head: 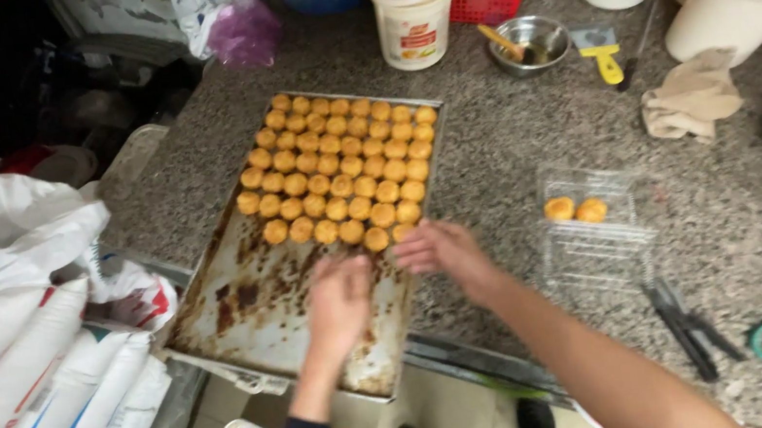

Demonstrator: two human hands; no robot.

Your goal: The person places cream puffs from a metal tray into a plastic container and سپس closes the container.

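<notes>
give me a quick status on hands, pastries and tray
Left hand and right hand over the baking tray, at the nearest row of round golden pastries. Grip unclear. Two pastries in the clear plastic box. Nothing blocking.

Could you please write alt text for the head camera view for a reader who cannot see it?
Two bare hands, left hand and right hand, reach the nearest row of small golden pastries on a worn baking tray. A clear plastic box holding two pastries sits beside it on the granite counter.

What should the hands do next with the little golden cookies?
Probably lift cookies from the tray's nearest row: both the left hand and right hand are there, and the clear box beside it holds only two.
</notes>
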